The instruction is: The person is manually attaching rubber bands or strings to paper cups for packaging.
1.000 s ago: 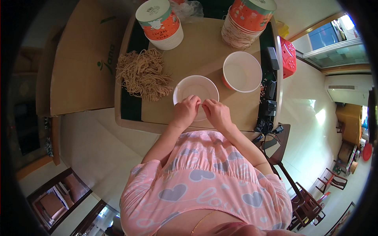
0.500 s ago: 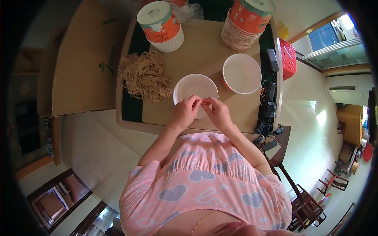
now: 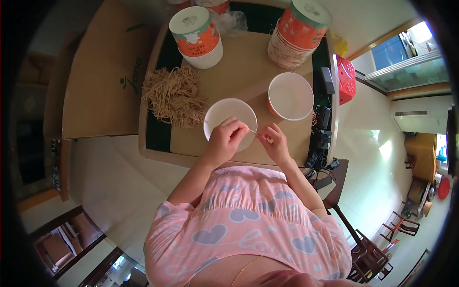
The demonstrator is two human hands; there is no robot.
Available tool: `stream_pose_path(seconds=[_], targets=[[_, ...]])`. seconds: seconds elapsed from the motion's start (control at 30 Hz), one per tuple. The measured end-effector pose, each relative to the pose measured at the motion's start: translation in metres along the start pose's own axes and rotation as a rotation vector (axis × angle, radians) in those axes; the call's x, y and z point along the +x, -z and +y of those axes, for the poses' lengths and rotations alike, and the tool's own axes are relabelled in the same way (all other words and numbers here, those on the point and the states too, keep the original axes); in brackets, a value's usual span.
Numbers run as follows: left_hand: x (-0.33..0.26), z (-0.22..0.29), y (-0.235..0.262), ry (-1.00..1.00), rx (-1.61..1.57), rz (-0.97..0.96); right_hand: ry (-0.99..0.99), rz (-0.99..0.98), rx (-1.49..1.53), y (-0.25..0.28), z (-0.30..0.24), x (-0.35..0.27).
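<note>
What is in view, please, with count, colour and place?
table: one, tan and green, upper middle
open tubs: two, white inside, near middle and right
tub stacks: several, orange and white, far side
string bundle: one, tan, table's left
bag: one, clear, far side
box: one, brown, left of table
adapters: several, black, table's right edge
stool: one, red, right of table
chairs: several, brown, lower right
strand: one, pale, over nearer tub's rim
garment: one, pink, bottom
left hand: one, bare, strand's left end
right hand: one, bare, strand's right end

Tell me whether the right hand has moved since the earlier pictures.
Yes, to the right: against the near white paper bucket, the right hand's fingertips were over its mouth and are now at its right rim.
</note>
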State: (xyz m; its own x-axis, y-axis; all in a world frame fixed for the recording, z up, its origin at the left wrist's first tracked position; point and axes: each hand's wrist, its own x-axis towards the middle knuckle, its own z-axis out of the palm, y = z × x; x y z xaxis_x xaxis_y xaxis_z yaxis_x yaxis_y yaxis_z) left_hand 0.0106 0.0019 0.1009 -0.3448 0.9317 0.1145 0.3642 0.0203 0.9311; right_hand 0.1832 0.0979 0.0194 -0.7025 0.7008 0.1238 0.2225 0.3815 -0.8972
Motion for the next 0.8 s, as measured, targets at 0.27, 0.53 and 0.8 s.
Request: stream_pose_path(seconds=[0.27, 0.53, 0.8], targets=[[0.003, 0.007, 0.005, 0.076, -0.177, -0.092, 0.030, 0.054, -0.077, 0.000, -0.006, 0.006], [-0.006, -0.016, 0.018, -0.032, 0.438, -0.096, -0.008, -0.003, -0.046, -0.003, -0.009, 0.019], [-0.006, -0.088, 0.044, 0.279, 0.319, 0.055, -0.143, 0.120, -0.138, -0.018, 0.016, 0.024]])
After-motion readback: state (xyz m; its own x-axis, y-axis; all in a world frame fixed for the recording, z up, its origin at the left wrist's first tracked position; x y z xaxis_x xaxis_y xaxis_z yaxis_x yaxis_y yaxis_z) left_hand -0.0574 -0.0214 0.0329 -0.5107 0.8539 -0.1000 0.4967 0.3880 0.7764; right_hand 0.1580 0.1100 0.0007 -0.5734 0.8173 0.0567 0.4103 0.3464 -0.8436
